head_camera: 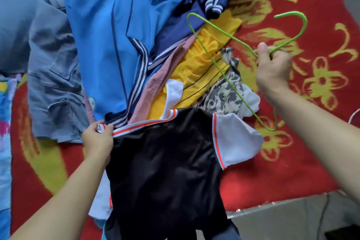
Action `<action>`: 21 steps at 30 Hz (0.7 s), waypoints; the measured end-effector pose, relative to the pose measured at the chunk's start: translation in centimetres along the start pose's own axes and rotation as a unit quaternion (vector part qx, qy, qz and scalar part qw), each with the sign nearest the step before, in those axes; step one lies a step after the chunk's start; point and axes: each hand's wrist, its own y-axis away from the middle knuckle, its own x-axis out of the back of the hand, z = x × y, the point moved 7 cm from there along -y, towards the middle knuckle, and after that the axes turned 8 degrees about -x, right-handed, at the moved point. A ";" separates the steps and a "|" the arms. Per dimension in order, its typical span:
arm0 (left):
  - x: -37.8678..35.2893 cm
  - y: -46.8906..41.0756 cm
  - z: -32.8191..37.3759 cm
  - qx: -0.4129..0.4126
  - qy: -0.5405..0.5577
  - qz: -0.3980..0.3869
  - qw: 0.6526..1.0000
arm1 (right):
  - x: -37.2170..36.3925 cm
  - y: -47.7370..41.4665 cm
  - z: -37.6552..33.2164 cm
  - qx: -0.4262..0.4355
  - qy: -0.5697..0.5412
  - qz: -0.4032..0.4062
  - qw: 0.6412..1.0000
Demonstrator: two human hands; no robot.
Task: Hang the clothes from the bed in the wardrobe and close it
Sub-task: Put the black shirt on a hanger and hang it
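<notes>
A: What's the left hand doing?
B: Pinching the collar of a black mesh shirt with white sleeves, on the red flowered bedspread.
A: The right hand?
B: Curled round a green wire hanger.

Your bed, spread with a red flowered blanket, carries a clothes heap: grey trousers left of the blue jacket, yellow garment right of it.
</notes>
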 end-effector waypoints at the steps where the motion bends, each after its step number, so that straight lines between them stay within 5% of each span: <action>1: 0.4 0.4 0.4 0.001 0.006 0.004 1.000 | -0.9 0.4 -2.1 0.030 -0.010 -0.038 0.999; 7: 3.0 1.8 3.6 -0.092 -0.031 0.023 0.995 | -8.6 9.3 -9.7 0.202 0.112 -0.328 0.916; 10: 4.1 1.3 2.5 -0.099 -0.031 -0.010 0.995 | -10.9 12.7 -10.4 0.267 0.171 -0.346 0.883; 15: 4.7 2.1 -0.6 0.023 0.147 -0.103 0.984 | -11.6 14.0 -11.0 0.306 0.181 -0.337 0.872; 21: 2.5 4.3 -0.9 0.008 0.116 -0.202 0.972 | -11.5 15.3 -9.4 0.341 0.257 -0.332 0.841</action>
